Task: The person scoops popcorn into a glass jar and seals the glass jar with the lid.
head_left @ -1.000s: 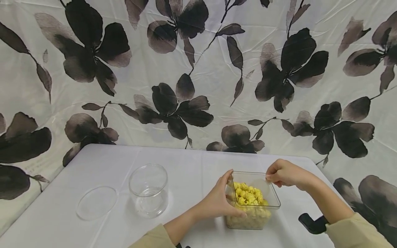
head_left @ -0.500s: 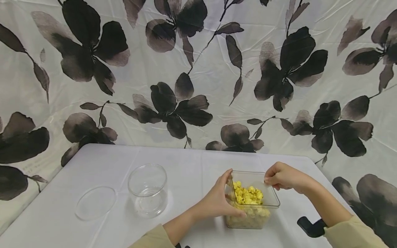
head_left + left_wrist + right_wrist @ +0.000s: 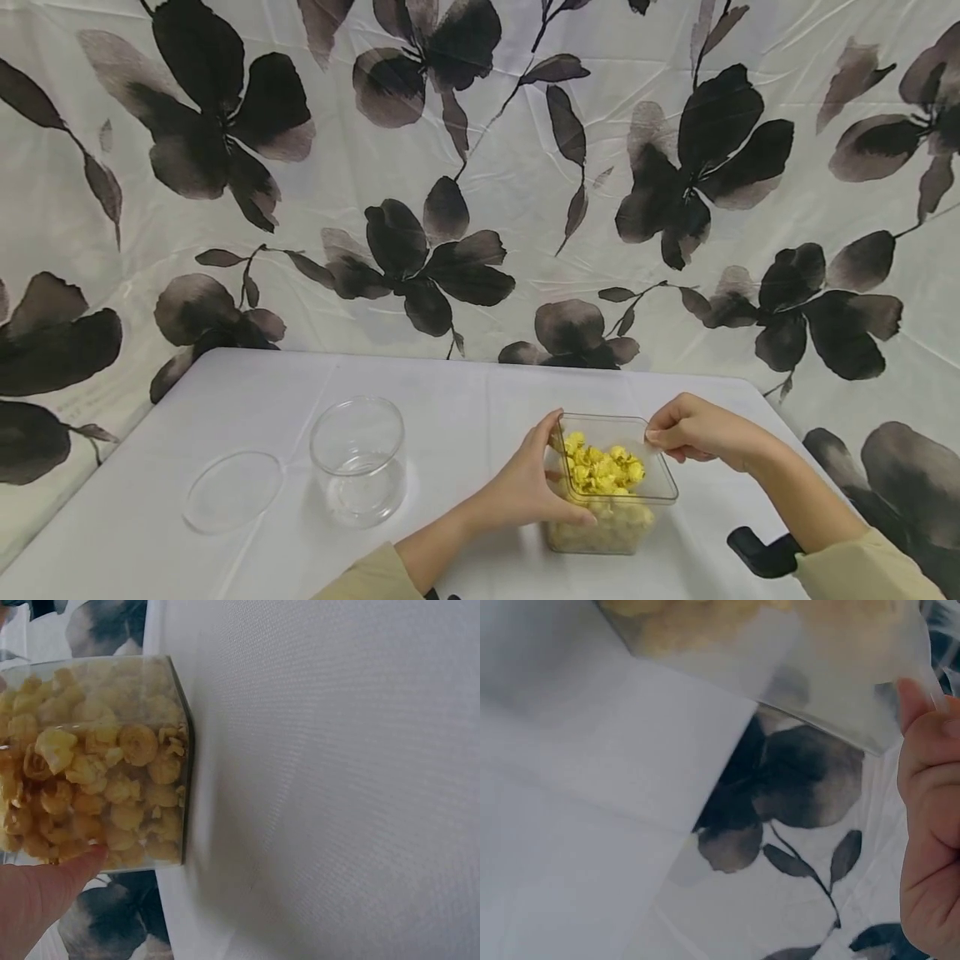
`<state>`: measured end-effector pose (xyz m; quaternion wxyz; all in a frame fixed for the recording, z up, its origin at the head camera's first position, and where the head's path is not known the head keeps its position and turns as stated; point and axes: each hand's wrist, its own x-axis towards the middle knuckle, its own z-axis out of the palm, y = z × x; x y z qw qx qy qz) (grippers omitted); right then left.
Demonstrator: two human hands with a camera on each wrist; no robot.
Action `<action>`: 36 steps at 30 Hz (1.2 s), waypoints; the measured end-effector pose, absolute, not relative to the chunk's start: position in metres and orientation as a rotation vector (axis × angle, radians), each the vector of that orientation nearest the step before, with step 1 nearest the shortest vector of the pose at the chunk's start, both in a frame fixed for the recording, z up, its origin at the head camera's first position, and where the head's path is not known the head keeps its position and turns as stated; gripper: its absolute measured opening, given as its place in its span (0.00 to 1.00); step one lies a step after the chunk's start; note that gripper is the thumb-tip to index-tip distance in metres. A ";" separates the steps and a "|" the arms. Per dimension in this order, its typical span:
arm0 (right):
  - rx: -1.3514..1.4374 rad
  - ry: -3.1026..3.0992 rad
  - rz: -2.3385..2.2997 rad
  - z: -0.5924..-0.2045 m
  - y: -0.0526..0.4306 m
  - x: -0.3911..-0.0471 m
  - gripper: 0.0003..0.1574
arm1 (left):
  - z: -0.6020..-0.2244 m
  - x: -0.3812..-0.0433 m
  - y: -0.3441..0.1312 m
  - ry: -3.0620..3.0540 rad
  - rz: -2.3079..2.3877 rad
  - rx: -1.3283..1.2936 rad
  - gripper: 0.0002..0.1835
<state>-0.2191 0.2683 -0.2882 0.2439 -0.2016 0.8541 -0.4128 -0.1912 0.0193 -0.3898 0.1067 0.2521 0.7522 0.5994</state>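
Observation:
A clear square tub (image 3: 618, 500) of yellow popcorn (image 3: 600, 471) stands upright on the white table. My left hand (image 3: 521, 492) grips its left side, thumb along the front wall and fingers behind. In the left wrist view, the left thumb (image 3: 67, 874) presses the wall with popcorn (image 3: 124, 787) behind it. My right hand (image 3: 701, 429), fingers curled, pinches a thin translucent piece at the tub's right back rim. Its edge shows wavy beside the right hand (image 3: 934, 810) in the right wrist view; I cannot tell what kind of thing it is.
Left of the tub stands a clear round jar (image 3: 358, 467) with nothing in it. A clear flat disc (image 3: 234, 493) lies farther left. The white table (image 3: 450, 417) ends at a hanging floral cloth (image 3: 480, 175). A black strap-like part (image 3: 761, 552) sits by the right sleeve.
My right hand shifted slightly left, then back right. The popcorn in the tub has changed its heap, now spreading farther right. The left hand and tub hold their place.

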 end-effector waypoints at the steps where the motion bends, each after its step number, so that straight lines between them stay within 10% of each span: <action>1: -0.550 2.334 -1.129 -0.288 0.268 -0.219 0.14 | -0.390 -0.191 0.019 2.215 1.767 0.742 0.64; 36: -0.465 2.225 -1.289 -0.293 0.276 -0.211 0.16 | -0.387 -0.190 0.019 2.321 1.656 0.724 0.65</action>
